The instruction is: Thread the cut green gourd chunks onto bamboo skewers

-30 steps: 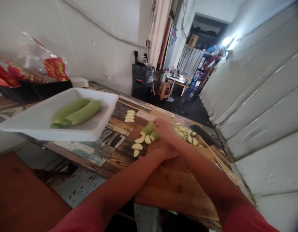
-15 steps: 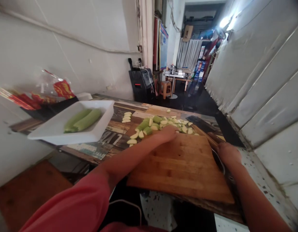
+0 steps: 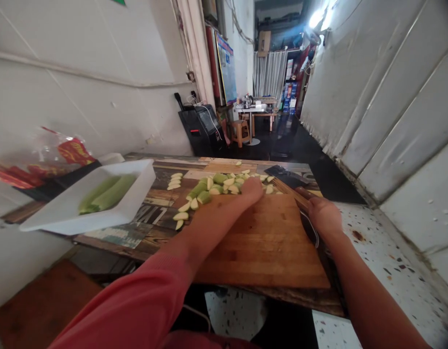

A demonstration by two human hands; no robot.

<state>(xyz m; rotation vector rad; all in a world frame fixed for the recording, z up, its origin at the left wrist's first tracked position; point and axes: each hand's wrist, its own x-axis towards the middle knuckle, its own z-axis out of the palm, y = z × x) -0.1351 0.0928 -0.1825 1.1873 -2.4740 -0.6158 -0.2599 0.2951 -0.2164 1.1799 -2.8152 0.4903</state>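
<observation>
Head view: seemingly selects skewers [image 3: 286, 189] with right hand [image 3: 325, 215], zucchini pieces [image 3: 219, 178] with left hand [image 3: 252, 190]; cannot tell either grip; likely needs one skewer freed.

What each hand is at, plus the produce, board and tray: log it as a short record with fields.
Left hand: at the cut green pieces, by the far edge of the wooden board; grip hidden
Right hand: at the near end of the thin sticks, right of the board; whether it holds them is unclear
Row of slices: lined up left of the main heap
White tray: left of the board, two long green vegetables inside
Surface: patterned table
</observation>
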